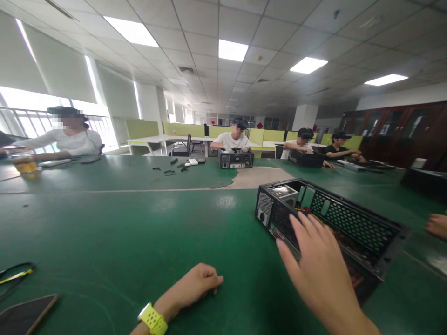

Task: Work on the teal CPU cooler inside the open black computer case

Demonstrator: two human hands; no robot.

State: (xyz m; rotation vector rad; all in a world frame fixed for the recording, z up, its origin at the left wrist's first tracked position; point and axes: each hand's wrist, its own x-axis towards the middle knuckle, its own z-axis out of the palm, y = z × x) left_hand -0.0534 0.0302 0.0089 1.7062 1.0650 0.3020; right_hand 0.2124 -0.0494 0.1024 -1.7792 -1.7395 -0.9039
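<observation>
An open black computer case point(349, 223) lies on the green table point(122, 223), right of centre, with a power supply and wiring inside. My right hand point(314, 260) reaches over its near edge with fingers stretched out and apart, holding nothing. My left hand point(195, 284) rests on the table in front of me, fingers curled into a loose fist; nothing shows in it. A yellow watch band point(153, 320) sits on that wrist.
A phone point(24, 316) and a black-yellow strap point(16, 274) lie at the near left. Another person's hand point(436, 225) shows at the right edge. Several people sit along the far side with other computer cases point(236, 159). Small parts point(174, 167) lie mid-table.
</observation>
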